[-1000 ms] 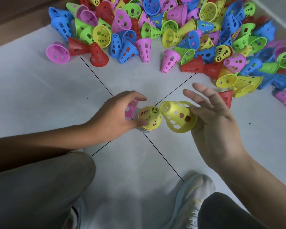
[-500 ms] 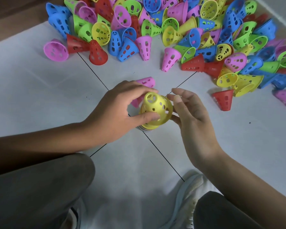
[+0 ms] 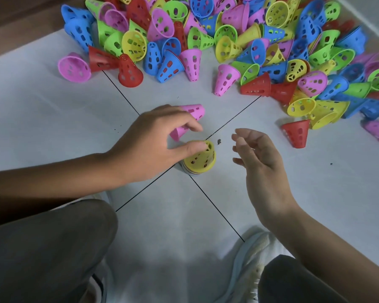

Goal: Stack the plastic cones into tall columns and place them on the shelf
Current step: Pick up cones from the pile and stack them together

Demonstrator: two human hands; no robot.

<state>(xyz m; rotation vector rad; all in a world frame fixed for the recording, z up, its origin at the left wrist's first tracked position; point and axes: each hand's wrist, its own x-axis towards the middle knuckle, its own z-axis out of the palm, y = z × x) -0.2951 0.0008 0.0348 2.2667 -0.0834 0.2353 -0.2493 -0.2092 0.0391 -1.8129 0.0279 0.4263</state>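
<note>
I judge the yellow stack [image 3: 198, 158] light, stiff and tippy, so my left hand [image 3: 153, 145] pinches its top cone's sides while my right hand [image 3: 258, 158] hangs loosely spread, empty.

This looks like an indoor room with a hard floor, though whether a home or another kind of building cannot be told. The floor [image 3: 53, 110] is large pale grey tiles with thin dark grout lines [image 3: 223, 217]. A brown strip [image 3: 20, 20] runs along the far left edge. A heap of perforated plastic cones [image 3: 239, 40] lies directly on the tiles, and a person crouches there in a pale sneaker [image 3: 247, 265].
</note>
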